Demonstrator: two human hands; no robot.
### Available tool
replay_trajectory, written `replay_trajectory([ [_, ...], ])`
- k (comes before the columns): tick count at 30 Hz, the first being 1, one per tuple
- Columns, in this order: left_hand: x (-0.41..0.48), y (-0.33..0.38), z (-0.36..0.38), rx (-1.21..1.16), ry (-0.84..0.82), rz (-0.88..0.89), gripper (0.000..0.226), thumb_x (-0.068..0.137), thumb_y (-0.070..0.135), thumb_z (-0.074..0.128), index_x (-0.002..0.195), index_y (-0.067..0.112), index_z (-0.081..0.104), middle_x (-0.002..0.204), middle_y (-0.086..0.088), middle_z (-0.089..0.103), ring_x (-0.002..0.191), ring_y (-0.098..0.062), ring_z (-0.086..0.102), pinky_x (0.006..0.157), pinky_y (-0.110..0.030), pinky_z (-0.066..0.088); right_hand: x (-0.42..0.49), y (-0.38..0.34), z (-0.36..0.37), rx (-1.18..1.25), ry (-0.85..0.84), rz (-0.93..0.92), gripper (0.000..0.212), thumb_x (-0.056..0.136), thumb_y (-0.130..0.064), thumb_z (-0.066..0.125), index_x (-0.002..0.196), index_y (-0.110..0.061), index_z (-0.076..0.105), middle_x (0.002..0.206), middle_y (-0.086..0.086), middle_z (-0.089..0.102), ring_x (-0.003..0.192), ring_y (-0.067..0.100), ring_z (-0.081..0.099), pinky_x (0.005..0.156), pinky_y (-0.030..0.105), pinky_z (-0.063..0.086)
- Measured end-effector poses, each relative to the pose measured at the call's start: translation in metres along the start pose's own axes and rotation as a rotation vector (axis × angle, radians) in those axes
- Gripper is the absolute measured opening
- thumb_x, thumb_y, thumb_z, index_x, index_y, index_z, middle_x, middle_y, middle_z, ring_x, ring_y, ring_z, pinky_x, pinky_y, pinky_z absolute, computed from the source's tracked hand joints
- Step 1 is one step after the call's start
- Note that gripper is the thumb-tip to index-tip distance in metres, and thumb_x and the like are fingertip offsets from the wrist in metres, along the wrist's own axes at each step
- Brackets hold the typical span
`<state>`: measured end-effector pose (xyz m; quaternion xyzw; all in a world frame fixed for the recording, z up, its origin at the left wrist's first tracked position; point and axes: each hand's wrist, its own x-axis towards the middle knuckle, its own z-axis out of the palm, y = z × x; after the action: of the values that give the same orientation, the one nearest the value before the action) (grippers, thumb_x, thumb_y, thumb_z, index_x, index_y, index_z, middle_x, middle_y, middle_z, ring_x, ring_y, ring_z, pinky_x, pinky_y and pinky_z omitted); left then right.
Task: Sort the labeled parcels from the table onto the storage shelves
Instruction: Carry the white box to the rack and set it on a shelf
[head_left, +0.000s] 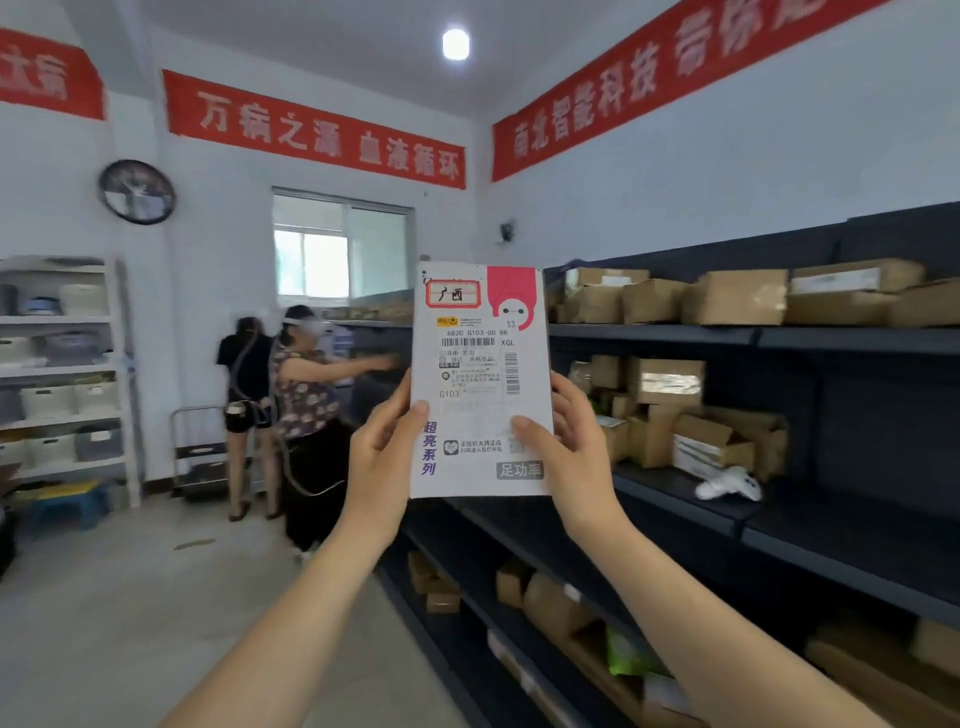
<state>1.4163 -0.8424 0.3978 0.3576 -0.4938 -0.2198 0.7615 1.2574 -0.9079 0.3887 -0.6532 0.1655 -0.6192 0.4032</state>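
I hold a flat white parcel (480, 364) upright in front of me, at arm's length. It has a pink corner, a red-bordered handwritten label near the top and a barcode shipping label below. My left hand (384, 452) grips its lower left edge, thumb on the front. My right hand (566, 436) grips its lower right edge the same way. The dark storage shelves (779, 338) run along the right wall behind the parcel.
Cardboard boxes (737, 296) fill the top, middle and lower shelf levels. A white controller-like object (727, 486) lies on a shelf. Two people (301, 395) stand ahead at the shelves' far end. A white rack with bins (62, 374) stands left. Open floor (156, 597) lies between.
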Motion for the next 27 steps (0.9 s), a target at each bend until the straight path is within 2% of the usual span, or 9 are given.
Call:
replay_trajectory([
  [2, 0.013, -0.019, 0.016, -0.065, -0.091, -0.015, 0.039, 0.094, 0.015, 0.051, 0.132, 0.022, 0.054, 0.119, -0.004, 0.067, 0.093, -0.014, 0.071, 0.063, -0.02, 0.057, 0.0, 0.003, -0.017, -0.086, 0.1, -0.02, 0.05, 0.085, -0.019, 0.069, 0.129, -0.03, 0.05, 0.124, -0.003, 0.064, 0.11, 0.014, 0.064, 0.083, 0.031, 0.058],
  [6, 0.025, -0.045, 0.052, -0.196, -0.333, -0.037, 0.035, 0.095, 0.015, 0.049, 0.121, 0.037, 0.057, 0.114, 0.008, 0.069, 0.097, -0.011, 0.07, 0.067, -0.021, 0.058, -0.012, -0.007, -0.045, -0.263, 0.303, -0.044, 0.053, 0.08, -0.027, 0.067, 0.129, -0.03, 0.05, 0.122, -0.003, 0.064, 0.11, 0.017, 0.063, 0.085, 0.033, 0.058],
  [10, 0.025, -0.054, 0.079, -0.361, -0.549, -0.095, 0.036, 0.096, 0.013, 0.046, 0.126, 0.03, 0.056, 0.112, 0.012, 0.071, 0.103, -0.012, 0.068, 0.072, -0.023, 0.058, -0.036, -0.028, -0.058, -0.404, 0.47, -0.035, 0.049, 0.084, -0.022, 0.068, 0.128, -0.033, 0.05, 0.122, -0.002, 0.064, 0.11, 0.018, 0.064, 0.086, 0.041, 0.059],
  [13, 0.012, -0.057, 0.097, -0.472, -0.631, -0.158, 0.034, 0.096, 0.014, 0.047, 0.124, 0.029, 0.059, 0.113, 0.008, 0.071, 0.103, -0.012, 0.069, 0.071, -0.022, 0.057, -0.059, -0.047, -0.062, -0.505, 0.566, -0.038, 0.045, 0.087, -0.018, 0.068, 0.121, -0.042, 0.051, 0.121, -0.005, 0.065, 0.109, 0.018, 0.065, 0.085, 0.04, 0.059],
  [16, -0.009, -0.056, 0.114, -0.519, -0.737, -0.204, 0.038, 0.096, 0.016, 0.047, 0.132, 0.024, 0.055, 0.12, 0.001, 0.068, 0.102, -0.016, 0.069, 0.071, -0.025, 0.058, -0.087, -0.066, -0.068, -0.57, 0.672, -0.028, 0.045, 0.084, -0.023, 0.069, 0.122, -0.04, 0.052, 0.119, -0.005, 0.066, 0.107, 0.018, 0.066, 0.082, 0.038, 0.06],
  [21, -0.05, -0.046, 0.146, -0.612, -0.87, -0.263, 0.034, 0.096, 0.013, 0.046, 0.119, 0.036, 0.058, 0.11, 0.008, 0.072, 0.096, -0.013, 0.071, 0.065, -0.022, 0.058, -0.129, -0.094, -0.088, -0.645, 0.793, 0.004, 0.048, 0.082, -0.026, 0.069, 0.125, -0.038, 0.05, 0.12, -0.004, 0.066, 0.107, 0.021, 0.067, 0.081, 0.041, 0.06],
  [25, -0.078, -0.048, 0.178, -0.622, -0.924, -0.31, 0.038, 0.095, 0.018, 0.049, 0.129, 0.032, 0.054, 0.123, -0.002, 0.066, 0.104, -0.018, 0.068, 0.073, -0.028, 0.059, -0.153, -0.112, -0.115, -0.673, 0.858, 0.029, 0.048, 0.081, -0.027, 0.071, 0.122, -0.039, 0.051, 0.121, -0.002, 0.066, 0.105, 0.021, 0.068, 0.082, 0.045, 0.06],
  [27, -0.09, -0.049, 0.196, -0.627, -0.937, -0.34, 0.035, 0.094, 0.02, 0.051, 0.123, 0.039, 0.055, 0.126, -0.005, 0.063, 0.104, -0.019, 0.068, 0.076, -0.031, 0.059, -0.162, -0.118, -0.131, -0.681, 0.865, 0.039, 0.047, 0.08, -0.028, 0.072, 0.121, -0.039, 0.051, 0.121, -0.002, 0.066, 0.104, 0.022, 0.069, 0.082, 0.047, 0.06],
])
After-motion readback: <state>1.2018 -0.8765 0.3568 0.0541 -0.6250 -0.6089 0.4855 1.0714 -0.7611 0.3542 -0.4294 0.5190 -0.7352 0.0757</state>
